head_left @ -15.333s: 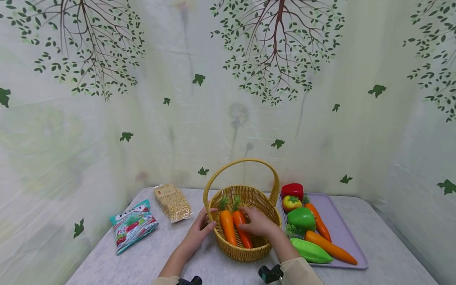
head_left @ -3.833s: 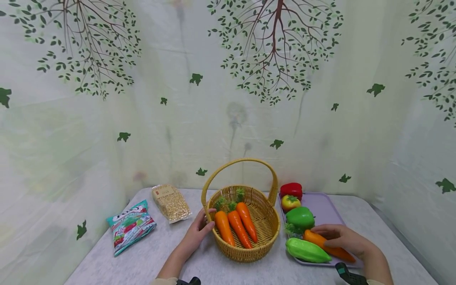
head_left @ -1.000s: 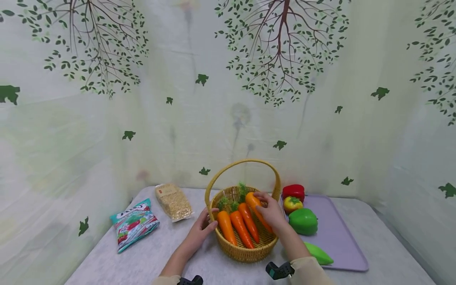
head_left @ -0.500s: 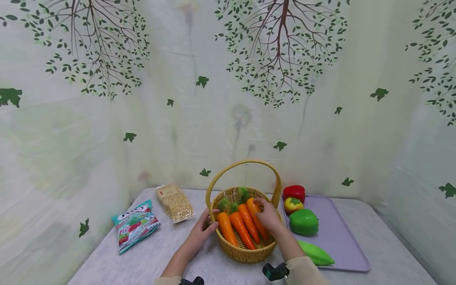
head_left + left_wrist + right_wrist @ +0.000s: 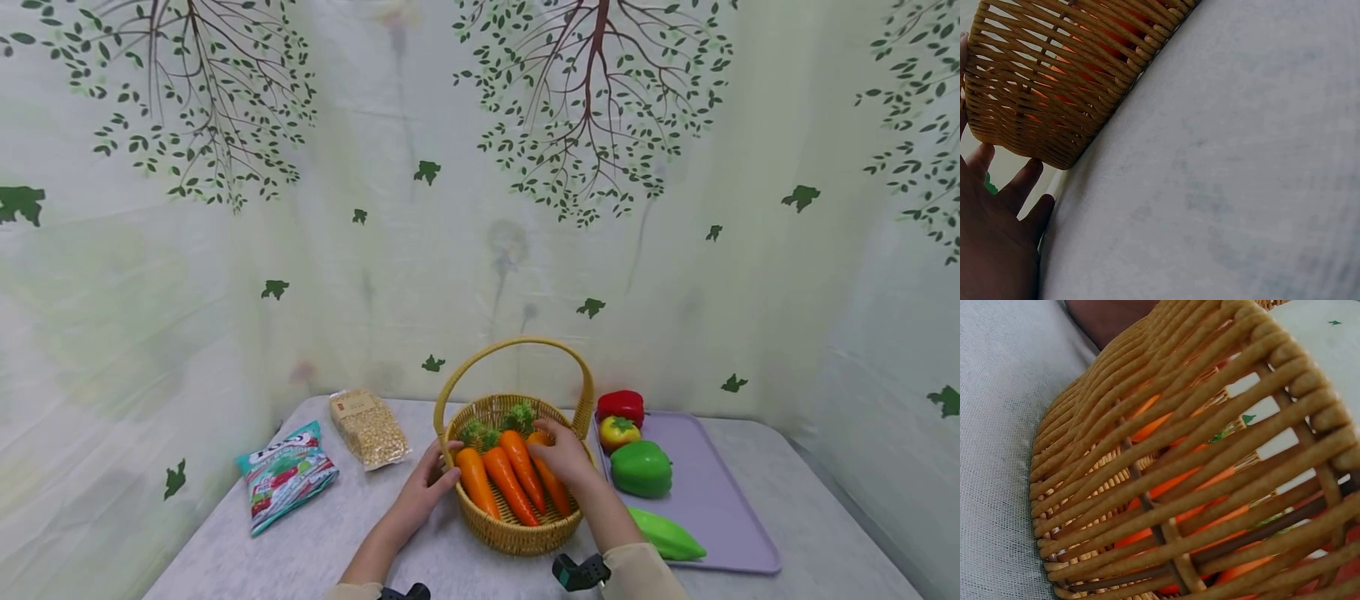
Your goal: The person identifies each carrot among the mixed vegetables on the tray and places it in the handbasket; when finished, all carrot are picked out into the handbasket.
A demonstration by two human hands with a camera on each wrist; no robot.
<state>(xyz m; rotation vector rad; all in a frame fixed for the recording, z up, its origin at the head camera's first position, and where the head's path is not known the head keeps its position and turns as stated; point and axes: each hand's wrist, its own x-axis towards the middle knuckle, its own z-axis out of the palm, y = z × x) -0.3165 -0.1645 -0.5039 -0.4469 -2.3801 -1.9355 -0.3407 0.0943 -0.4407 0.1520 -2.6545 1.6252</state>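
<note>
The yellow-brown wicker basket (image 5: 517,537) stands upright on the table, its arched handle raised. Several orange carrots (image 5: 510,485) with green tops lie side by side in it. My left hand (image 5: 420,486) holds the basket's left side near the handle's foot; in the left wrist view its spread fingers (image 5: 1019,184) reach the wicker wall (image 5: 1041,81). Over the basket's right side, my right hand (image 5: 564,454) holds the upper end of the rightmost carrot (image 5: 553,487), which rests in the basket, its top partly hidden. In the right wrist view, wicker (image 5: 1166,487) covers most of the hand.
Right of the basket, a lilac tray (image 5: 720,500) bears a red pepper (image 5: 621,406), a yellow-red tomato-like fruit (image 5: 618,433), a green pepper (image 5: 641,469) and a light-green pointed vegetable (image 5: 667,533). A teal snack bag (image 5: 288,479) and a bag of grains (image 5: 369,429) lie left.
An orange carrot went from the tray into the basket with my right hand. Over the last second it came down beside the others. My left hand stayed at the basket.
</note>
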